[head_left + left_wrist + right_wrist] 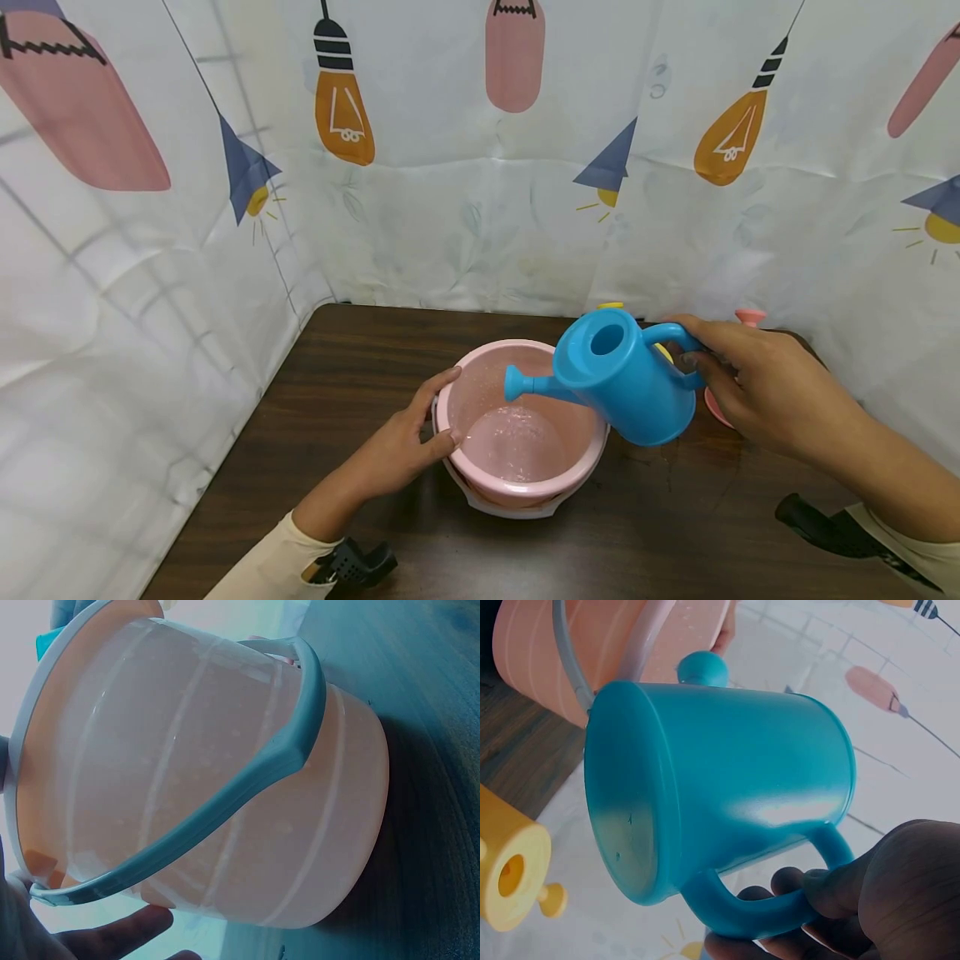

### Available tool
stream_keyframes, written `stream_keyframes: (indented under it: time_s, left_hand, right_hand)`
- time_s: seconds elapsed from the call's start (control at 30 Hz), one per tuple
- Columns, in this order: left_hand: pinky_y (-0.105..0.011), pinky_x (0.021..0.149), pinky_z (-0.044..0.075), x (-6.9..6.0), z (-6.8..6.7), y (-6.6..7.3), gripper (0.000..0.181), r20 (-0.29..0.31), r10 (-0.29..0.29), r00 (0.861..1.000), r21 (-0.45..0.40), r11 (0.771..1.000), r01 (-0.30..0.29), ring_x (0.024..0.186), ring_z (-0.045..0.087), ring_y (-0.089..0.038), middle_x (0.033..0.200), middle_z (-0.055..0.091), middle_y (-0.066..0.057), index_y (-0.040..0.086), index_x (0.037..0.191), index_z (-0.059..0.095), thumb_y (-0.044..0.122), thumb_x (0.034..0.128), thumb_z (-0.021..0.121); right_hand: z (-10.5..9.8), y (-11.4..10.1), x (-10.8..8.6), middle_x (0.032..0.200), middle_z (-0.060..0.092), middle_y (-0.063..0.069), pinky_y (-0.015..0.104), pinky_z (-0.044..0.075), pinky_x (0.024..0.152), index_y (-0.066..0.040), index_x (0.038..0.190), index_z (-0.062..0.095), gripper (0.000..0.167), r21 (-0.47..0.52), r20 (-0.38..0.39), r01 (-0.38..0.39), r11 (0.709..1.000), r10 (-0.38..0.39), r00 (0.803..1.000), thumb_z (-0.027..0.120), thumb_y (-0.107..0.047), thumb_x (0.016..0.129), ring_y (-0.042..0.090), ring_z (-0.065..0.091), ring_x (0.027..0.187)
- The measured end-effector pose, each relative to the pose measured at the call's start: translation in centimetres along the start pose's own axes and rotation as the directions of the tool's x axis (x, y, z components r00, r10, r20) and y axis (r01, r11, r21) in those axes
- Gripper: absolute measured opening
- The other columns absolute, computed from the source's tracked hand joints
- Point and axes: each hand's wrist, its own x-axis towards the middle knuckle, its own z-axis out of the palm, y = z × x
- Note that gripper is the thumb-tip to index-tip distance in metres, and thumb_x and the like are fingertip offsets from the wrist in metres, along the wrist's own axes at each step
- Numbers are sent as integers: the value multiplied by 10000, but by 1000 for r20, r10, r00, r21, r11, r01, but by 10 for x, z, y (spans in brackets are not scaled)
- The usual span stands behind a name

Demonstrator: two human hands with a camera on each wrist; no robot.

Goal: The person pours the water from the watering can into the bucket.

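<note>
A pink bucket (519,487) stands on the table, with rippled water (513,442) in its bottom. My left hand (401,450) holds the bucket's left rim, thumb at the near side and fingers farther back. The bucket's grey handle (255,772) hangs down along its side in the left wrist view. My right hand (772,383) grips the handle of a blue watering can (648,404). The can is tilted left, its spout (525,383) over the bucket's opening. Its smooth base faces the camera in the right wrist view. No stream from the spout is discernible.
Behind the blue can stands a yellow watering can (514,859), mostly hidden in the head view. A pink object with a flared top (750,317) is partly covered by my right hand. Wet marks show on the dark wooden table (360,358). A printed white curtain (450,225) borders the back and left.
</note>
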Motion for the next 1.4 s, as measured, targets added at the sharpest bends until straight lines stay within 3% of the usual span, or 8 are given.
stream_keyframes:
  time_s: [0.43,0.73,1.4]
  left_hand:
    - [-582,995,419,0,0,-1,749,-9,0,1000,15,1000,0,1281,528,-344,1523,440,-199,418,1608,182,386,993,609]
    - [-585,991,418,0,0,-1,748,-8,-10,1000,11,1000,11,1283,526,-344,1514,450,-196,429,1605,181,401,989,606]
    - [-587,987,423,1,1,-2,751,-13,2,1000,15,1000,-2,1276,529,-354,1523,438,-207,422,1608,181,419,989,608]
  right_hand:
    - [0,-1,1,997,750,65,400,562,581,-55,1340,632,587,-6,5,-4,1000,4,1000,819,42,792,164,689,716]
    - [0,0,1,995,745,43,317,514,548,-62,1343,631,604,-6,2,3,1000,-3,1000,820,56,781,106,628,679]
    - [-1,-2,1,1035,753,86,434,576,628,-33,1367,619,596,14,13,-11,1000,11,1000,801,59,807,215,725,800]
